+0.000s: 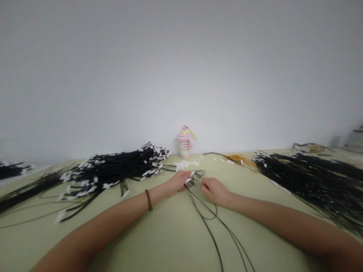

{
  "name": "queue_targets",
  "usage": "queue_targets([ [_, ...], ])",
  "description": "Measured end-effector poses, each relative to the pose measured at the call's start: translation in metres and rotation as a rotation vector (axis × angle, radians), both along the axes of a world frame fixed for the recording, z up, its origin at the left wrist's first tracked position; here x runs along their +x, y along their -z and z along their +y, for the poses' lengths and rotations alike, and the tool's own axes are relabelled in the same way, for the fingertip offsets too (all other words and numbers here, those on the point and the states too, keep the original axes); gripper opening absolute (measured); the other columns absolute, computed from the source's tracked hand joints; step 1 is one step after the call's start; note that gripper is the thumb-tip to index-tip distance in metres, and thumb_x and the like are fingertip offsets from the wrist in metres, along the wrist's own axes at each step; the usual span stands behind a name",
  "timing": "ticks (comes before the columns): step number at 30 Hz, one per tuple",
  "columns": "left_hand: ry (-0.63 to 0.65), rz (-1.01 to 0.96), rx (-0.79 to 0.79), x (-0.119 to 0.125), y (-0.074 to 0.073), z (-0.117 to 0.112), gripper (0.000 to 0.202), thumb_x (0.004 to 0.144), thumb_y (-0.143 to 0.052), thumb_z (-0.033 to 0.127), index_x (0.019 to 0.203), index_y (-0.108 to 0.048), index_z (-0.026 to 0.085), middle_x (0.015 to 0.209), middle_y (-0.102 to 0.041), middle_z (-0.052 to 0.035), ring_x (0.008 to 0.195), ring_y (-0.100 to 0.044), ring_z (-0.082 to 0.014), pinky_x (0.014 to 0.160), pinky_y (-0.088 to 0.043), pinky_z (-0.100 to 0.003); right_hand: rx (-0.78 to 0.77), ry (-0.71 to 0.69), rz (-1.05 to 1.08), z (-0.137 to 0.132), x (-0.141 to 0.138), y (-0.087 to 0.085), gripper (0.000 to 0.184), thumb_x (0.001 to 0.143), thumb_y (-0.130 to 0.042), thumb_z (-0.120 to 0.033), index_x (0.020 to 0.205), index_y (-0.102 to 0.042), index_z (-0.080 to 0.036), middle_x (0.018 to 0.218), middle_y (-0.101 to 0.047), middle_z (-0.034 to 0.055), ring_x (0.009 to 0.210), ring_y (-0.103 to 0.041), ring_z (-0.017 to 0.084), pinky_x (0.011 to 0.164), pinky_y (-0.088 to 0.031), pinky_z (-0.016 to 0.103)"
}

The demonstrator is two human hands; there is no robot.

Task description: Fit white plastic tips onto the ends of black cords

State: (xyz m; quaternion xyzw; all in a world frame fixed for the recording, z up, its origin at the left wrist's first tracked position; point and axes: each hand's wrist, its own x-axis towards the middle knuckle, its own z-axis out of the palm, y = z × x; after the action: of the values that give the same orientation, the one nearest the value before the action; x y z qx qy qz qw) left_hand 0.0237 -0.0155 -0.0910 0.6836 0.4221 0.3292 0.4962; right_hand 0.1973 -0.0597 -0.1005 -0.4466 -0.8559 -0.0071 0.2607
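My left hand (179, 181) is closed on a few thin black wires (208, 226) near their white connector ends (190, 176). Beyond its fingertips the wires make a small tangle of loops (199, 174). Their long tails run toward me and leave the view at the bottom. My right hand (214, 190) is curled shut just right of the tangle, with a wire loop hanging close below it. What its fingers hold, if anything, is too small to make out.
Left of me lies a thick heap of black wires with white connectors (121, 166). Another black bundle (314, 185) spreads on the right, beside orange wires (241, 160). A pink-and-white cup (185, 145) stands against the wall, loose white connectors (183, 165) before it, all on a pale green tabletop (159, 238).
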Motion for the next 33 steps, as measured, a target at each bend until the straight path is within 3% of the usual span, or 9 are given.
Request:
queue_targets([
  [10, 0.031, 0.065, 0.123, 0.001, 0.005, 0.001, 0.044, 0.073, -0.033, 0.058, 0.067, -0.045, 0.016, 0.048, -0.033, 0.0060, 0.037, -0.023, -0.0053, 0.036, -0.013, -0.019, 0.010, -0.010, -0.036, 0.000, 0.000, 0.001, 0.018, 0.076, -0.038, -0.017, 0.066, -0.053, -0.014, 0.060, -0.053, 0.0022, 0.055, -0.044, 0.011, 0.052, -0.027, 0.020],
  [22, 0.095, 0.223, 0.466, 0.007, 0.004, -0.014, 0.042, 0.079, -0.033, 0.047, 0.056, -0.047, 0.015, 0.053, -0.042, 0.0018, 0.055, -0.038, -0.0114, 0.054, -0.027, -0.021, 0.023, -0.102, -0.120, -0.001, -0.001, -0.001, 0.017, 0.076, -0.039, -0.018, 0.069, -0.054, -0.014, 0.061, -0.055, 0.0022, 0.056, -0.045, 0.010, 0.054, -0.029, 0.020],
  [33, 0.111, 0.274, 0.538, 0.008, 0.004, -0.019, 0.042, 0.083, -0.026, 0.042, 0.059, -0.046, 0.014, 0.056, -0.044, 0.0013, 0.058, -0.040, -0.0117, 0.055, -0.029, -0.021, 0.061, -0.154, -0.117, -0.004, -0.001, -0.002, 0.015, 0.075, -0.041, -0.016, 0.065, -0.052, -0.015, 0.058, -0.052, 0.0007, 0.053, -0.042, 0.009, 0.052, -0.028, 0.020],
])
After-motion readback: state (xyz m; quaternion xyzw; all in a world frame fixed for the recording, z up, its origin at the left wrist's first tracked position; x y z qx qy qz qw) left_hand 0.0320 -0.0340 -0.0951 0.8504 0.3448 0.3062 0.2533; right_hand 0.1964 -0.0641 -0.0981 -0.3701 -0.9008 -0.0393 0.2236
